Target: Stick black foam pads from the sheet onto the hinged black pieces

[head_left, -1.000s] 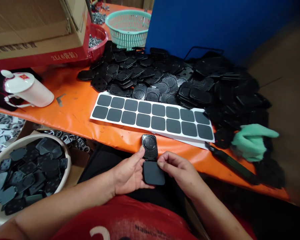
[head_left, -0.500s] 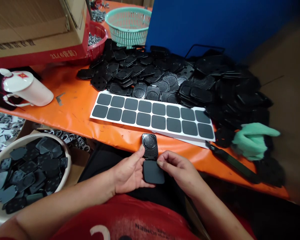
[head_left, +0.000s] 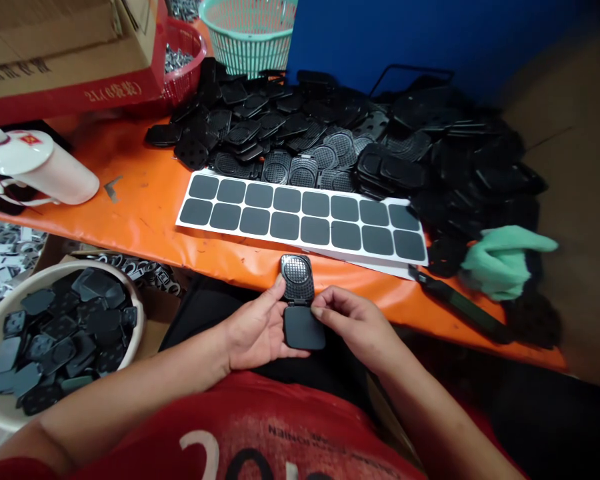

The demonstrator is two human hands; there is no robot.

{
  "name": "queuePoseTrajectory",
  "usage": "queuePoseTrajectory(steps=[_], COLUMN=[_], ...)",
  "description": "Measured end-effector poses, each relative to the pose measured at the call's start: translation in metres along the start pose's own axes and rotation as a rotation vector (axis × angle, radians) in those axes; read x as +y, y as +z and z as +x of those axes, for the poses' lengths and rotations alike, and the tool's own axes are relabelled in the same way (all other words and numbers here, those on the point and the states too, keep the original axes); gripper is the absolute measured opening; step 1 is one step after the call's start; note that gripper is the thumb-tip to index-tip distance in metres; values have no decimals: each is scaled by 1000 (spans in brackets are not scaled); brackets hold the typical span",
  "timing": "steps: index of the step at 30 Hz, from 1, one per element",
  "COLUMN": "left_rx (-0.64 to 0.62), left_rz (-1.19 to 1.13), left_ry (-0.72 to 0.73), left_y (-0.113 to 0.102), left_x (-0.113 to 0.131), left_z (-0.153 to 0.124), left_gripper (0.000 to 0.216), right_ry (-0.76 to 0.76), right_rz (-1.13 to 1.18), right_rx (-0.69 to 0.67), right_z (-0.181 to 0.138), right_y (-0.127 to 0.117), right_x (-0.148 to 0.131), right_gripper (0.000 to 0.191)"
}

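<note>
Over my lap, my left hand (head_left: 257,327) holds a black hinged plastic case (head_left: 297,279) that lies open. The thumb presses on the upper half, which has a gridded oval recess, and the fingers support it from below. A smooth dark square pad (head_left: 304,328) covers the lower half. My right hand (head_left: 347,313) pinches the right edge of that half near the hinge with thumb and forefinger. Beyond my hands, a white sheet of dark rounded-square stickers (head_left: 300,215) lies on the orange table.
Black plastic cases (head_left: 300,127) are heaped behind the sheet. To the right lie a green cloth (head_left: 503,263) and a dark flat tool (head_left: 467,307). A white lidded mug (head_left: 50,167) stands left, near a cardboard box (head_left: 70,60). A tub (head_left: 139,320) of black pieces sits lower left.
The view has shifted slightly, so the table and hands appear a little higher in the picture. Both hands keep the same grip on the case.
</note>
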State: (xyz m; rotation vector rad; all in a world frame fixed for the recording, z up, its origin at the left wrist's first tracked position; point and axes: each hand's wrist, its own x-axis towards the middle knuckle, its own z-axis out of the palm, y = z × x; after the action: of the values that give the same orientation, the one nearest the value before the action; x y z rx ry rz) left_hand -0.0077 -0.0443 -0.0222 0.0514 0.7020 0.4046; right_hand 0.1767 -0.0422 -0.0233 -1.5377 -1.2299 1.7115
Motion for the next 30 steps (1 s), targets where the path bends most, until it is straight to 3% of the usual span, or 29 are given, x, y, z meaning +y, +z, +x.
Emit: queuePoseTrajectory(steps=[7,30], left_rx=[-39,49], left_rz=[2,-33], left_ry=[5,14], left_y=[-4,2], left_x=[-2,-3], left_z=[0,-3], left_gripper=[72,59], right_ry=[0,-86], right_rz=[-29,-158], right_rx=[10,24], right_z=[0,-2], right_y=[0,2], right_x=[2,9], right_gripper=[24,15])
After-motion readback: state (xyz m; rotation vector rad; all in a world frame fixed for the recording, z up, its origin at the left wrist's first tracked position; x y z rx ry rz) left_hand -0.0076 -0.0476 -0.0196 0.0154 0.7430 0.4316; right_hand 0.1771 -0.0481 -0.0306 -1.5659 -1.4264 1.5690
